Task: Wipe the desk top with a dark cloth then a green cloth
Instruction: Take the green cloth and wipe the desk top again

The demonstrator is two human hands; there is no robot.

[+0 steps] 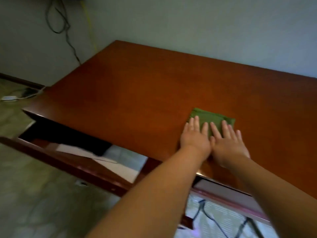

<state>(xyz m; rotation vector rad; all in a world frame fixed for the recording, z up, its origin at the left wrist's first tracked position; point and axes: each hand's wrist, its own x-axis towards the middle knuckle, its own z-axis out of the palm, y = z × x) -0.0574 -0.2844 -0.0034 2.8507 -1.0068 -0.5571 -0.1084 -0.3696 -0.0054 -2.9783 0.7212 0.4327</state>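
Observation:
A folded green cloth (pixel 208 117) lies flat on the reddish-brown desk top (pixel 137 93), right of centre and toward the near edge. My left hand (pixel 194 136) and my right hand (pixel 226 143) rest side by side on the cloth's near half, palms down, fingers stretched and slightly spread, pressing it against the wood. Only the cloth's far half shows beyond my fingertips. No dark cloth is in view.
Below the desk's near edge a drawer (pixel 72 152) stands pulled out, with white papers and a dark object inside. Dark cables (pixel 58 18) hang on the wall at the back left. A white adapter (pixel 8 98) with cords lies on the floor at far left.

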